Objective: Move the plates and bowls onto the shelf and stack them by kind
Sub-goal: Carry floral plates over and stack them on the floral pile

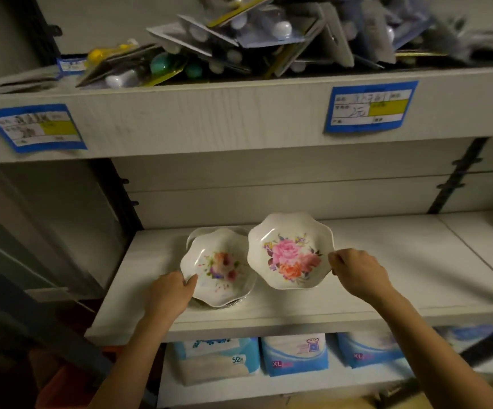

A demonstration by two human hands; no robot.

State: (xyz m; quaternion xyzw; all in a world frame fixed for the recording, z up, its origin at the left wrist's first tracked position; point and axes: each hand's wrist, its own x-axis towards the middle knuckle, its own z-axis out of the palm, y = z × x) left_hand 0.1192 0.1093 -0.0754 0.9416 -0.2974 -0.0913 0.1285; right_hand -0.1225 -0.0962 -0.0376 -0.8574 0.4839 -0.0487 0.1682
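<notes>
Two scalloped white bowls with flower prints sit over the middle shelf [386,261], side by side near its left end. The left bowl [218,267] tops a small stack of like bowls [209,231], whose rims show behind and beneath it; the stack rests on the shelf board close to the front edge. The right bowl [291,250], printed with a large pink rose and an orange bloom, is tilted toward the camera, its near rim just beside the left bowl's right edge; whether the two touch cannot be told, nor whether its underside rests on the board.

The left hand [173,292] comes in from below and grips the left bowl at its lower left rim, thumb over the lip and fingers hidden underneath. The right hand [357,271] pinches the right bowl at its right rim, thumb and forefinger closed on the edge, the rest of the fingers curled behind. The hands are well apart, one at the outer side of each bowl, with both bowls between them.

Above, the upper shelf [209,119] carries two blue price labels [370,106] on its front face and a heap of carded packets [254,33]. Below the middle shelf, blue and white soft packs [293,354] stand in a row, some marked XL.
</notes>
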